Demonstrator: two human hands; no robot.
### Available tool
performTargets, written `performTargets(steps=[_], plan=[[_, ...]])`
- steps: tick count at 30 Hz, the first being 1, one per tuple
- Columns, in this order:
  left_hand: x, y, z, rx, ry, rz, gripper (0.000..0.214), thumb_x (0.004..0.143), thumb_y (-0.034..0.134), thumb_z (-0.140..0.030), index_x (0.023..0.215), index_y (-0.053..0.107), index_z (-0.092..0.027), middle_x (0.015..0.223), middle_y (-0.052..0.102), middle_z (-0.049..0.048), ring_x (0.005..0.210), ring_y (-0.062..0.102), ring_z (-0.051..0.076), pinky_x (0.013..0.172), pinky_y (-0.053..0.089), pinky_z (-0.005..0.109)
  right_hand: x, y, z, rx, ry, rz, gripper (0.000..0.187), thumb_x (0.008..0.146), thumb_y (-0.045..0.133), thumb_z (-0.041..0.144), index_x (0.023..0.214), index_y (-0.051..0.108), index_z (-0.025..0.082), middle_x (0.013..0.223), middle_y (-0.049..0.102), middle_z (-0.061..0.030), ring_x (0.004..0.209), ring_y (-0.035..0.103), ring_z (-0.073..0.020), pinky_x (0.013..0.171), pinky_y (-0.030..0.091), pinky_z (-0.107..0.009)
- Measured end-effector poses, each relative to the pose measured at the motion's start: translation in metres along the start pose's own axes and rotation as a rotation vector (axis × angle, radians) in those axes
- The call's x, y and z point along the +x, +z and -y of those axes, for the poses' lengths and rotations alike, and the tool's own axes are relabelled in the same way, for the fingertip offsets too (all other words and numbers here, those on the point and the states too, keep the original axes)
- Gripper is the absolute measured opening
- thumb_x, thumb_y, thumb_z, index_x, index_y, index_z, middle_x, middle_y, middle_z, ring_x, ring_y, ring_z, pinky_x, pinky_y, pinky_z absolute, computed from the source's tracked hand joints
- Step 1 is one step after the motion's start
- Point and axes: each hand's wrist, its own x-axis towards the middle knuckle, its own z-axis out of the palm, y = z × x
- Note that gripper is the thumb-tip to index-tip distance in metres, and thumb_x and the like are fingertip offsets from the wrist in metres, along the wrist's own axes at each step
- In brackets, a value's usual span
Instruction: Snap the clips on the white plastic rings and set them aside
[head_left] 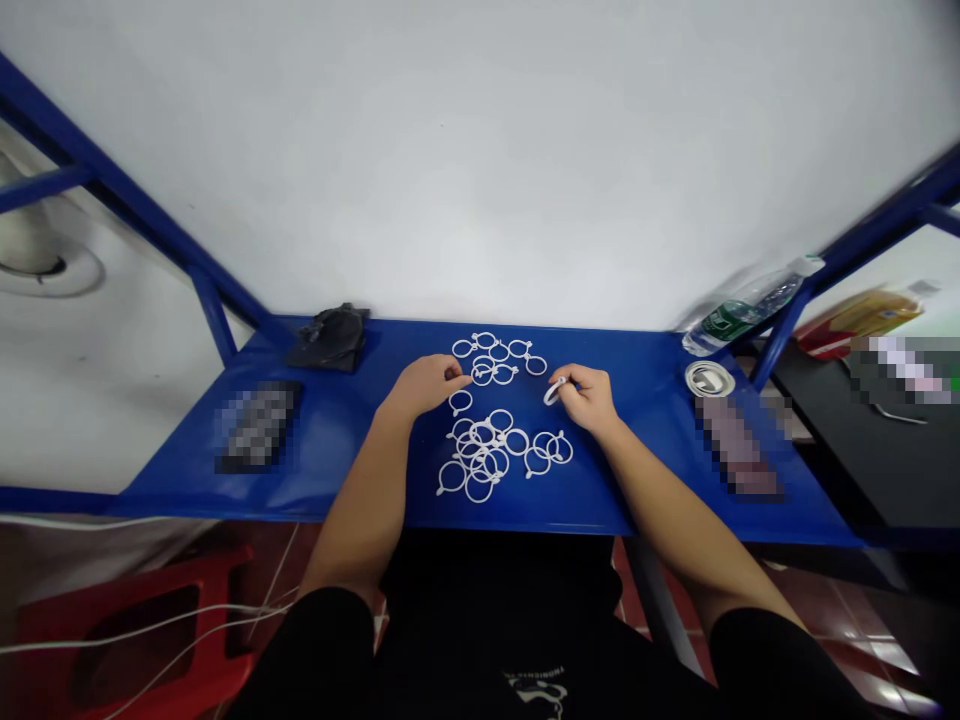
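Note:
White plastic curtain rings with small eyelets lie on a blue table in two groups. The far group (pixel 517 349) is loosely spread, and a denser near pile (pixel 480 434) overlaps closer to my body. My left hand (pixel 426 386) is at the left edge of the far group, its fingers curled and its thumb tip beside a ring there. Whether anything is between those fingertips is hidden. A single ring (pixel 460 403) lies just below that hand. To the right, my right hand (pixel 587 397) pinches a white curtain ring (pixel 553 391), seen nearly edge-on, above the table.
A black plastic bag (pixel 330 338) lies at the back left, with a blurred dark object (pixel 260 425) nearer. On the right are a leaning water bottle (pixel 739 312), a tape roll (pixel 709 379) and a blurred item (pixel 739 445). Blue frame posts (pixel 214 315) flank the table (pixel 525 505).

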Motion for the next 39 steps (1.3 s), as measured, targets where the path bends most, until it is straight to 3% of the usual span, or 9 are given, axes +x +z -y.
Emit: performTargets(steps=[3,6,10,13,16,18,25,33,39], plan=[[-0.001,0.000,0.006,0.070,-0.124,0.165,0.024,0.082,0.079,-0.047,0.084,0.074,-0.024,0.085,0.077,0.0042,0.075,0.067,0.022,0.068,0.046,0.033,0.003,0.005,-0.009,-0.029,0.068,0.003,0.029,0.092,0.055,0.025,0.106,0.079,0.020,0.077,0.078,-0.0026,0.064,0.070,-0.0179,0.062,0.054,-0.029],[0.000,0.004,0.008,0.109,-0.100,0.209,0.007,0.078,0.078,-0.030,0.078,0.074,-0.024,0.083,0.077,0.0032,0.074,0.068,0.021,0.065,0.044,0.031,0.009,0.003,-0.019,-0.069,0.093,0.071,0.040,0.095,0.058,0.030,0.132,0.072,0.021,0.093,0.082,-0.0036,0.061,0.069,-0.0163,0.063,0.056,-0.030],[0.001,0.009,-0.001,-0.014,-0.008,0.053,0.004,0.078,0.071,-0.022,0.074,0.071,-0.023,0.078,0.075,0.0028,0.070,0.064,0.019,0.064,0.043,0.030,0.014,-0.007,-0.022,-0.265,0.071,0.035,0.035,0.095,0.062,0.034,0.125,0.075,0.022,0.110,0.082,-0.0077,0.058,0.065,-0.0159,0.066,0.057,-0.034],[0.000,0.020,-0.021,-0.311,0.042,-0.184,0.016,0.084,0.065,-0.023,0.097,0.074,-0.021,0.077,0.072,0.0004,0.067,0.062,0.015,0.067,0.047,0.028,0.009,-0.006,-0.006,-0.290,-0.046,-0.002,0.031,0.098,0.063,0.042,0.117,0.076,0.021,0.104,0.081,-0.0084,0.062,0.066,-0.0165,0.067,0.057,-0.034],[-0.004,0.039,-0.047,-0.452,0.081,-0.273,0.044,0.086,0.056,-0.014,0.127,0.070,-0.022,0.069,0.065,-0.0041,0.060,0.057,0.014,0.066,0.046,0.027,-0.001,0.006,0.018,-0.209,-0.198,0.153,0.043,0.098,0.067,0.050,0.132,0.069,0.023,0.102,0.081,-0.0052,0.060,0.066,-0.0142,0.066,0.056,-0.031],[-0.007,0.051,-0.062,-0.426,0.097,-0.266,0.039,0.089,0.053,-0.013,0.121,0.073,-0.023,0.068,0.066,-0.0030,0.060,0.058,0.014,0.066,0.045,0.028,-0.005,0.016,0.029,-0.161,-0.254,0.218,0.048,0.098,0.068,0.053,0.136,0.065,0.023,0.098,0.081,-0.0034,0.062,0.067,-0.0142,0.065,0.055,-0.030],[-0.015,0.059,-0.076,-0.307,0.233,-0.249,0.020,0.100,0.055,-0.029,0.087,0.069,-0.021,0.070,0.065,-0.0003,0.064,0.058,0.014,0.065,0.040,0.029,-0.006,0.015,0.024,-0.110,-0.202,0.100,0.023,0.104,0.058,0.040,0.110,0.071,0.023,0.084,0.077,-0.0026,0.064,0.066,-0.0145,0.062,0.050,-0.028],[-0.019,0.058,-0.077,-0.282,0.379,-0.108,0.036,0.106,0.046,-0.038,0.078,0.059,-0.021,0.073,0.068,0.0024,0.067,0.060,0.015,0.067,0.043,0.031,-0.004,0.010,0.021,0.164,0.022,0.278,0.019,0.100,0.048,0.034,0.093,0.063,0.023,0.075,0.072,-0.0018,0.067,0.067,-0.0176,0.064,0.052,-0.029],[-0.018,0.059,-0.084,-0.375,0.358,0.007,0.034,0.107,0.045,-0.036,0.082,0.062,-0.021,0.081,0.074,0.0026,0.072,0.066,0.015,0.070,0.046,0.030,-0.003,0.014,0.016,0.265,0.082,0.242,0.021,0.089,0.045,0.023,0.083,0.066,0.022,0.067,0.068,-0.0003,0.056,0.063,-0.0157,0.057,0.051,-0.028]])
